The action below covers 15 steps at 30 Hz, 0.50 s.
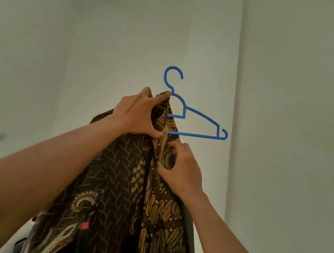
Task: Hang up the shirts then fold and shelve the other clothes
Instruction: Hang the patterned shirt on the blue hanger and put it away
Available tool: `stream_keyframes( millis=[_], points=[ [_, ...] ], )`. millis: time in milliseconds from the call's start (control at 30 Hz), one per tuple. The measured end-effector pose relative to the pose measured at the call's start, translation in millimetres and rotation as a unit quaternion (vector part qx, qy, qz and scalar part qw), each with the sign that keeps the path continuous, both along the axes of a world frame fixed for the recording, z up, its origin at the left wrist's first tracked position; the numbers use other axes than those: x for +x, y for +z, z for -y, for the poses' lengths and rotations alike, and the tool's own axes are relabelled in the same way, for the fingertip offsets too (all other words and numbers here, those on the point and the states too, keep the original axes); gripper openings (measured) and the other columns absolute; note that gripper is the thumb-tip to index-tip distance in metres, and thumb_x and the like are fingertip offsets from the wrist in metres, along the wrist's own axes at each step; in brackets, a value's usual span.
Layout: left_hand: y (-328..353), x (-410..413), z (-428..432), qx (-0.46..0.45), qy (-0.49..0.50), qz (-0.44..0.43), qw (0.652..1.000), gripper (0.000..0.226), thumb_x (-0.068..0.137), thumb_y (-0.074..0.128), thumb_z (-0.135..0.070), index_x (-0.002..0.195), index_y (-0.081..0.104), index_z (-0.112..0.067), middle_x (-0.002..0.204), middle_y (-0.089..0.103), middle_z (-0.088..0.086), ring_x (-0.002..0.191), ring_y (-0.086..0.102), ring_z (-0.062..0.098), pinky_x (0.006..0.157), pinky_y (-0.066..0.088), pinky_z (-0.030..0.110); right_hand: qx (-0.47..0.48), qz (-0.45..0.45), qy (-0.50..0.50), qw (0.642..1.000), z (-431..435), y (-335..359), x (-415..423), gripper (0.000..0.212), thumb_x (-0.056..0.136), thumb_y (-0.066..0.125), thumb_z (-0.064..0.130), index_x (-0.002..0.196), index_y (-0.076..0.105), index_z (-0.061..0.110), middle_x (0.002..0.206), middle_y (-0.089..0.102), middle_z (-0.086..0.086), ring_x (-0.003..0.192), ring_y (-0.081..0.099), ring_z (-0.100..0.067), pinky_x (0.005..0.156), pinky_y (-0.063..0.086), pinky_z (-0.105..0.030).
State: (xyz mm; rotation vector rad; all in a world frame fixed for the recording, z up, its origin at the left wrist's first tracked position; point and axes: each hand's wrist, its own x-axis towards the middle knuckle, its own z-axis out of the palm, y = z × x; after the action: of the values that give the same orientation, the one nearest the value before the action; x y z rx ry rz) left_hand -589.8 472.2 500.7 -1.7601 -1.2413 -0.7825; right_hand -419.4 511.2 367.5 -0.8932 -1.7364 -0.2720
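A brown batik shirt (123,184) with gold patterns hangs down the middle of the view, held up high. A blue plastic hanger (197,117) sticks out of its top, with the hook and right arm bare and the left arm hidden in the cloth. My left hand (137,113) grips the shirt's collar area together with the hanger's neck. Just below the hanger's bottom bar, my right hand (181,169) pinches the shirt's front edge.
Plain pale walls fill the background, with a protruding wall corner (236,93) on the right. A few dark and white items (23,241) peek out at the bottom left, partly hidden by the shirt.
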Motion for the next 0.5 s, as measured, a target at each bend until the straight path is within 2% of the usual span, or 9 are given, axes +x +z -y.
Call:
stream_keyframes(
  millis=[67,133,200,300,333,400,467,500],
  points=[
    [3,-4,1,0.002,0.000,0.007,1.000,0.123,0.052,0.071,-0.084,0.154,0.020,-0.039,0.114,0.049,0.005,0.089,0.058,0.023,0.069,0.043,0.031,-0.027,0.000,-0.026,0.999,-5,-3,-6,0.070,0.077,0.077,0.050,0.137,0.045,0.032,0.124,0.054,0.007,0.108,0.057,-0.013,0.091,0.056,-0.037],
    [3,-10,2,0.003,-0.006,0.018,1.000,0.124,0.051,0.071,-0.084,0.155,0.020,-0.039,0.116,0.049,0.006,0.091,0.058,0.024,0.071,0.045,0.031,-0.052,-0.005,-0.039,0.998,-9,-6,-9,0.067,0.082,0.076,0.044,0.140,0.045,0.029,0.128,0.055,0.005,0.112,0.058,-0.016,0.096,0.054,-0.037],
    [2,-15,3,0.000,-0.012,0.037,0.999,0.123,0.051,0.070,-0.085,0.155,0.021,-0.040,0.118,0.050,0.006,0.095,0.058,0.025,0.076,0.049,0.035,-0.067,-0.037,-0.017,0.997,-15,-7,-8,0.048,0.089,0.071,0.035,0.133,0.055,0.026,0.123,0.062,0.005,0.106,0.062,-0.014,0.093,0.055,-0.032],
    [2,-31,4,-0.005,-0.020,0.061,0.998,0.122,0.050,0.068,-0.087,0.154,0.022,-0.043,0.117,0.050,0.005,0.098,0.057,0.024,0.082,0.051,0.038,-0.116,-0.144,0.081,0.979,-23,-5,1,0.018,0.095,0.065,0.028,0.111,0.071,0.020,0.100,0.070,0.008,0.090,0.065,-0.008,0.086,0.057,-0.030],
    [2,-38,5,-0.007,-0.025,0.067,0.997,0.122,0.048,0.065,-0.089,0.153,0.022,-0.044,0.115,0.049,0.003,0.098,0.057,0.023,0.082,0.051,0.039,-0.144,-0.200,0.129,0.961,-26,-2,7,0.013,0.096,0.065,0.026,0.103,0.073,0.018,0.093,0.072,0.007,0.087,0.067,-0.010,0.083,0.059,-0.032],
    [0,-54,5,-0.016,-0.033,0.069,0.997,0.124,0.045,0.062,-0.093,0.153,0.022,-0.047,0.111,0.048,0.001,0.096,0.055,0.021,0.080,0.051,0.038,-0.208,-0.324,0.233,0.893,-29,6,24,0.012,0.095,0.066,0.018,0.095,0.075,0.011,0.088,0.076,-0.004,0.083,0.071,-0.021,0.073,0.060,-0.035],
    [-5,-69,4,-0.030,-0.033,0.052,0.998,0.127,0.042,0.060,-0.095,0.153,0.023,-0.047,0.108,0.047,-0.001,0.094,0.055,0.019,0.077,0.051,0.037,-0.266,-0.392,0.320,0.821,-32,15,42,0.012,0.095,0.065,0.011,0.102,0.073,0.006,0.090,0.075,-0.012,0.083,0.069,-0.025,0.069,0.058,-0.037],
    [-8,-75,2,-0.036,-0.033,0.045,0.998,0.127,0.042,0.060,-0.096,0.153,0.024,-0.047,0.107,0.047,-0.002,0.092,0.055,0.018,0.076,0.052,0.037,-0.287,-0.399,0.347,0.799,-34,18,51,0.014,0.095,0.063,0.007,0.105,0.072,0.005,0.090,0.074,-0.012,0.082,0.068,-0.024,0.069,0.057,-0.038]
  ],
)
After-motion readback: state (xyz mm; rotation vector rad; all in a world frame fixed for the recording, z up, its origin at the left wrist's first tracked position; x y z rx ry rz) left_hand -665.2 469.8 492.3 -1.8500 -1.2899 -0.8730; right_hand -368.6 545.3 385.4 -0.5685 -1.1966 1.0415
